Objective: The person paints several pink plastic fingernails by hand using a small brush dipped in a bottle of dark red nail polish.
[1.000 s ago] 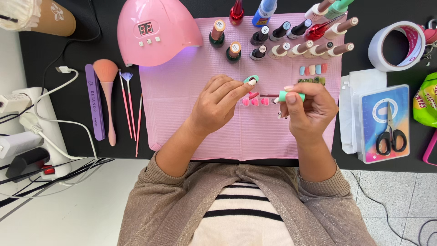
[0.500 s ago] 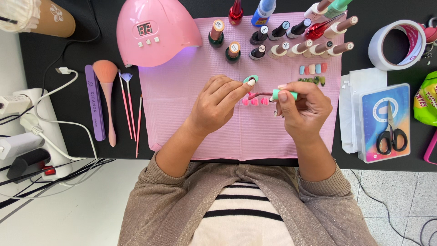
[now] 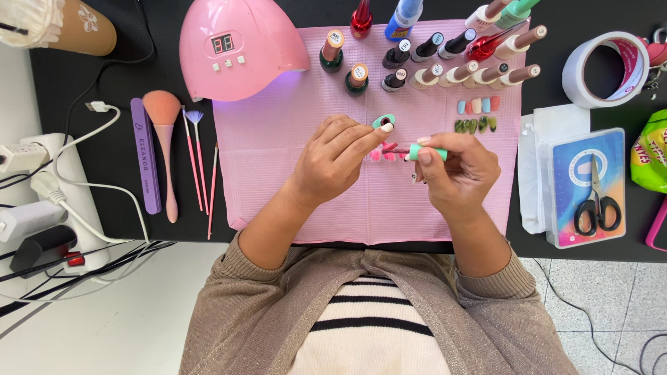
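Nearest, right hand (image 3: 458, 173) pinched green-capped polish brush (image 3: 415, 151) between thumb and fingers, tip pointing left. Left hand (image 3: 333, 163) lay curled on pink mat (image 3: 278, 173), fingers together, index tip just beside brush tip. Row of pink nail tips (image 3: 385, 156) lay between hands. Beyond, polish bottles (image 3: 417, 66) stood along mat's far edge. Pink curing lamp (image 3: 236, 45) sat far left on bench (image 3: 104, 201).

A nail-art desk — pink curing lamp (image 3: 240, 45), polish bottles (image 3: 445, 59), nail file (image 3: 145, 156).
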